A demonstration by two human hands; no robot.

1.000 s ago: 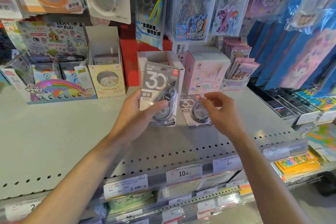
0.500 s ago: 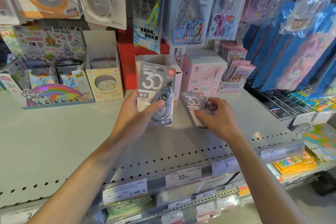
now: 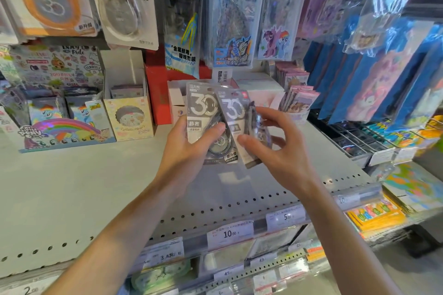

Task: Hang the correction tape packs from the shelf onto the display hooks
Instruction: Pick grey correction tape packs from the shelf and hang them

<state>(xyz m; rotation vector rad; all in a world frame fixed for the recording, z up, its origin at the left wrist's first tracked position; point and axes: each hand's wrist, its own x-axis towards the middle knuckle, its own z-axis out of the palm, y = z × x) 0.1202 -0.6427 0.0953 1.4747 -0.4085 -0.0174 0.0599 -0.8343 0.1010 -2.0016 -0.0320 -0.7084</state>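
Grey correction tape pack (image 3: pixel 201 112) sits under my left hand's (image 3: pixel 189 151) thumb, fingers curled behind it. My right hand (image 3: pixel 275 151) pinches a second pack (image 3: pixel 236 112), tilted, overlapping the first. Both hover above the white shelf (image 3: pixel 72 187) beneath my fingers.

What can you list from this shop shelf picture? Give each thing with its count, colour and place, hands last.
correction tape packs: two, grey, held above the shelf, overlapping
shelf: one, pale grey, across the middle
rainbow box: one, many colours, left on shelf
yellow box: one, pale yellow, right of rainbow box
hanging packs: several, orange, white, blue, above
price tags: several, white, on shelf front edge
left hand: holds the rear pack
right hand: pinches the front pack
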